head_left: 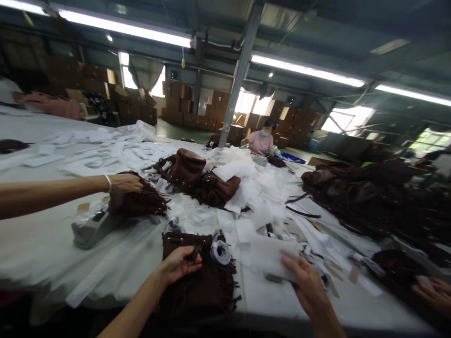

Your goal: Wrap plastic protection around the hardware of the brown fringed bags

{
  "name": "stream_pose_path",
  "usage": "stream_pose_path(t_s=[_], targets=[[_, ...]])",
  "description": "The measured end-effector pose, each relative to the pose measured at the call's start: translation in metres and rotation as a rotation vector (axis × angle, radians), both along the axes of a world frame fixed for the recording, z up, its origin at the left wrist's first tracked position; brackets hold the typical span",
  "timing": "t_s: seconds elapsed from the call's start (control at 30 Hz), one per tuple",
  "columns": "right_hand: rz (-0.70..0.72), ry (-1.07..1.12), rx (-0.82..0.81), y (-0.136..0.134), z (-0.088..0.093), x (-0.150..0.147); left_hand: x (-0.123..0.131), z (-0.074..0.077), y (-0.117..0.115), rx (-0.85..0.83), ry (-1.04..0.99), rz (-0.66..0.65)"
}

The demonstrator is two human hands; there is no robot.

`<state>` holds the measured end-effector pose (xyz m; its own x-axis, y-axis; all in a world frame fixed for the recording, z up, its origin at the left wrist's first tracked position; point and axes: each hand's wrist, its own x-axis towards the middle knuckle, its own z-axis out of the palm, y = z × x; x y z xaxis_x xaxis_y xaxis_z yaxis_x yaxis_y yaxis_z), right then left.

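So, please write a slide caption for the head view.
Left hand at a fringed brown bag, right hand at a white sheet.

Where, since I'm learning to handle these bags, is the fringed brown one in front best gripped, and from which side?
Probably the top edge with its eyelets, coming from the left. The brown bag has loose fringe down its right side, and a grey coil crowds the upper right corner. The left hand is over the left part.

Tube lights (pixel 123 28) above me; ahead I see grey post (pixel 240 75), stacked cartons (pixel 176 104), bright windows (pixel 354 120); floor (pixel 169 129) perhaps greenish.
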<state>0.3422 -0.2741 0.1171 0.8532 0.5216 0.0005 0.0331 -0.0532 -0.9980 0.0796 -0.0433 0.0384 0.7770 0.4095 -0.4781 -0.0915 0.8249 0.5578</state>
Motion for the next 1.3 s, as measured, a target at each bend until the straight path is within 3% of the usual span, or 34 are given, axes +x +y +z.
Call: stream_pose_path(t_s=[0.17,0.27,0.33,0.43,0.57,0.7,0.83,1.03,1.1,1.3], targets=[[0.474,0.396,-0.085,0.036,-0.041,-0.09,0.005,0.031,0.027,-0.028,0.097,-0.043],[0.6,0.466,-0.058,0.066,-0.047,-0.118,0.008,0.041,0.032,-0.013,0.144,-0.132],[0.593,0.48,-0.045,0.082,-0.048,-0.127,0.006,0.046,0.033,0.026,0.168,-0.197],[0.473,0.526,-0.009,0.099,-0.052,-0.135,-0.001,0.048,0.028,0.098,0.182,-0.268],[0.326,0.574,0.071,0.116,-0.064,-0.149,-0.013,0.037,0.017,0.256,0.166,-0.358],[0.33,0.589,0.107,0.128,-0.073,-0.166,-0.018,0.025,0.003,0.368,0.14,-0.366],[0.334,0.613,0.115,0.134,-0.08,-0.173,-0.018,0.021,-0.006,0.442,0.174,-0.374],[0.284,0.612,0.094,0.144,-0.095,-0.165,-0.015,0.009,-0.001,0.67,0.319,-0.44],[0.27,0.608,0.094,0.148,-0.099,-0.162,-0.017,0.004,0.005,0.766,0.324,-0.403],[0.22,0.609,0.109,0.152,-0.105,-0.157,-0.028,0.005,0.014,1.055,0.434,-0.057]])
